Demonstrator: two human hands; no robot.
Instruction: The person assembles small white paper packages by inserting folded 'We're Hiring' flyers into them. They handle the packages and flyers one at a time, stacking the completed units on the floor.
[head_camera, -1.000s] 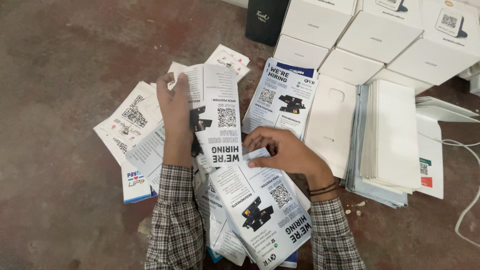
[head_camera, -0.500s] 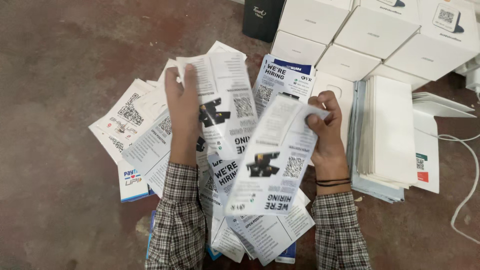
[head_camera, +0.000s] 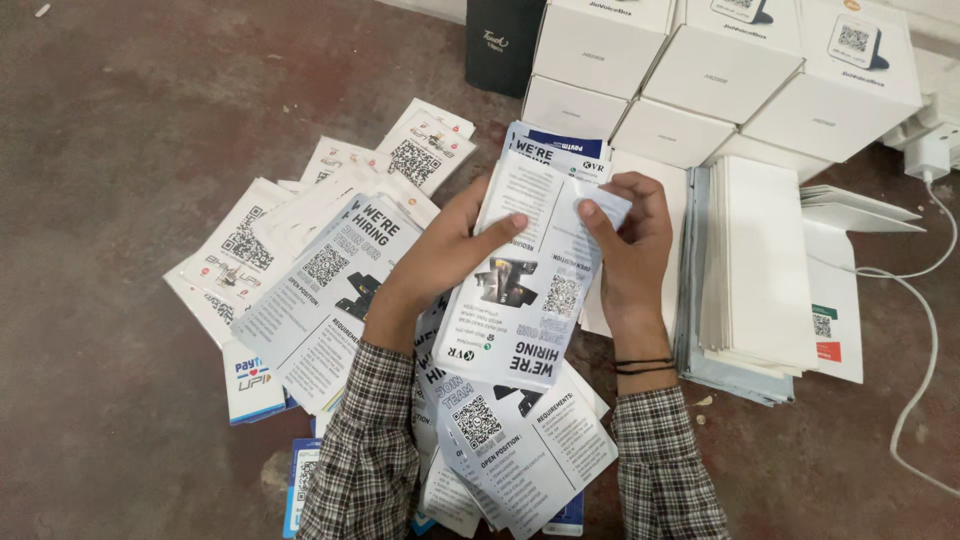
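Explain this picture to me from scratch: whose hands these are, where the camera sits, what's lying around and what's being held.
No machine here: a person works with two bare hands, and the camera is worn on their head, looking down. The left hand and right hand, both in checked sleeves, hold one printed leaflet between them, fingers pressed on its face. More leaflets lie fanned across the brown floor and under the forearms. To the right is a neat stack of white sheets. Above are white boxes, a dark box and a white cable with its plug.
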